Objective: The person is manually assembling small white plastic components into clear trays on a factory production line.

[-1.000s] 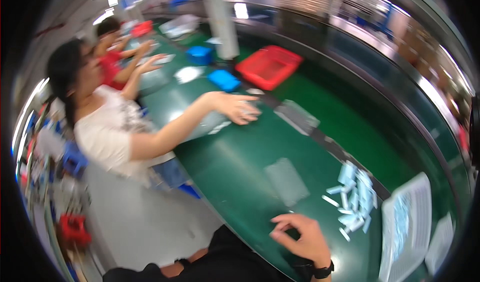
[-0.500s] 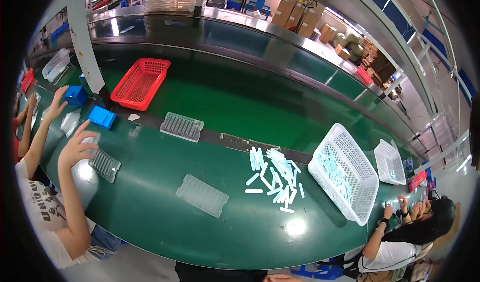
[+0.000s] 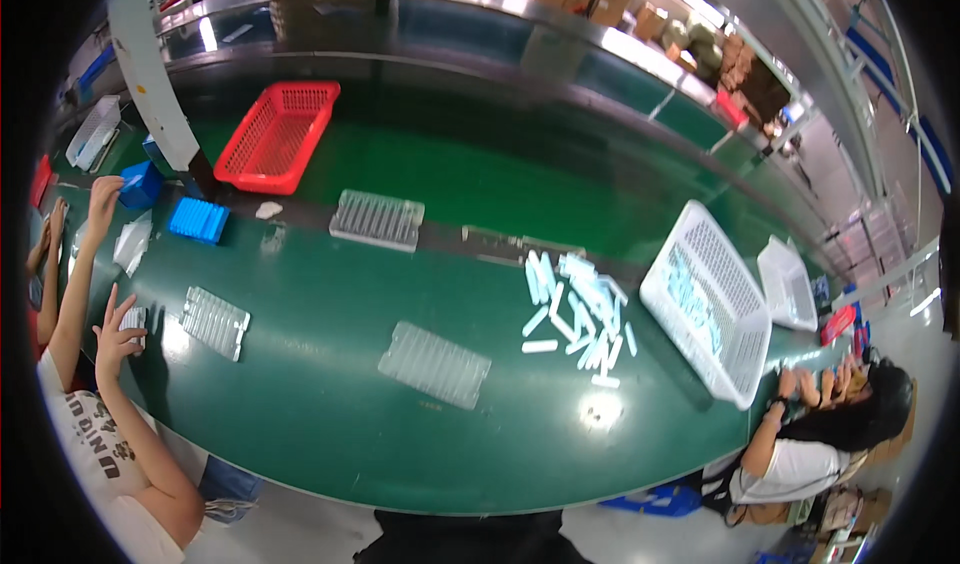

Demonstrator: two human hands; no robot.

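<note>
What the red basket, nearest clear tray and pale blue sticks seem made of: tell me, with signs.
Red basket: probably moulded plastic, slightly glossy; evenly perforated walls, uniform colour. Nearest clear tray: likely thin formed plastic, faintly shiny; the green table shows through its ridges. Pale blue sticks: smooth-looking, perhaps plastic; too small to be sure.

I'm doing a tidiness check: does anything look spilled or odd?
The pale blue sticks lie in a jumbled heap on the green table, beside the white basket that holds similar ones; that looks untidy, though perhaps deliberate.
</note>
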